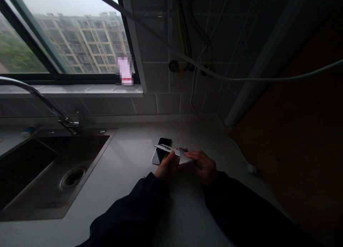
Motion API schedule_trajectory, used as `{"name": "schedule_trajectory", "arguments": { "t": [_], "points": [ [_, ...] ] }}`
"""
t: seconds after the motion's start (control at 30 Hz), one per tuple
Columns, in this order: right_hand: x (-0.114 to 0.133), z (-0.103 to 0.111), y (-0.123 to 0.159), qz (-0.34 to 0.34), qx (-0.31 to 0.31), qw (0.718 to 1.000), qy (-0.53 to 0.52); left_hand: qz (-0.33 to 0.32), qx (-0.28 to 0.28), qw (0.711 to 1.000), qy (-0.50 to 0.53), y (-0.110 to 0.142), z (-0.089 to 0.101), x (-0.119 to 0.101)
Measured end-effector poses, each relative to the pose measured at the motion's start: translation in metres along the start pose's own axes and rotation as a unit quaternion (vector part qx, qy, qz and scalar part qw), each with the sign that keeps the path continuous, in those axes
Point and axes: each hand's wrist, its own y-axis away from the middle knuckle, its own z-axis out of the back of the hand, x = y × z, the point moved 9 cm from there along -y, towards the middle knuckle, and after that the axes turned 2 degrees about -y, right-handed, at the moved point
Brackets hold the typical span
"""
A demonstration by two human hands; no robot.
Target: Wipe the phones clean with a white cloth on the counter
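Note:
My left hand (pixel 166 166) and my right hand (pixel 204 166) meet over the pale countertop (pixel 128 161), both gripping a long white object (pixel 171 150). The object has a narrow end pointing left and a flat, wider end near my right fingers. It may be a tube or packaging, but the dim picture does not settle which. A black-faced smartphone (pixel 160 151) lies on the counter directly under the object, partly hidden by it and my left hand. Dark sleeves cover both forearms.
A steel sink (pixel 56 175) with a chrome faucet (pixel 50 104) lies left of my hands. Behind are a tiled wall with loose cables and pipes, and a window with a pink-and-white item (pixel 125 71) near its sill. A white cable runs along the counter to a plug (pixel 251 168).

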Motion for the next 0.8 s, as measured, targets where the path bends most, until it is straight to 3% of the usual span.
{"name": "schedule_trajectory", "arguments": {
  "t": [0.23, 0.53, 0.8],
  "points": [
    [-0.016, 0.001, 0.000, -0.019, -0.003, 0.999, 0.035, 0.016, -0.006, 1.000, 0.021, -0.001, 0.002, -0.001],
    [0.001, -0.003, 0.006, 0.048, 0.012, 0.999, 0.001, -0.016, 0.000, 1.000, -0.010, -0.005, 0.008, 0.007],
    [-0.012, -0.003, 0.005, 0.020, 0.025, 0.999, 0.037, -0.009, -0.015, 1.000, -0.006, -0.004, 0.007, 0.002]
  ]
}}
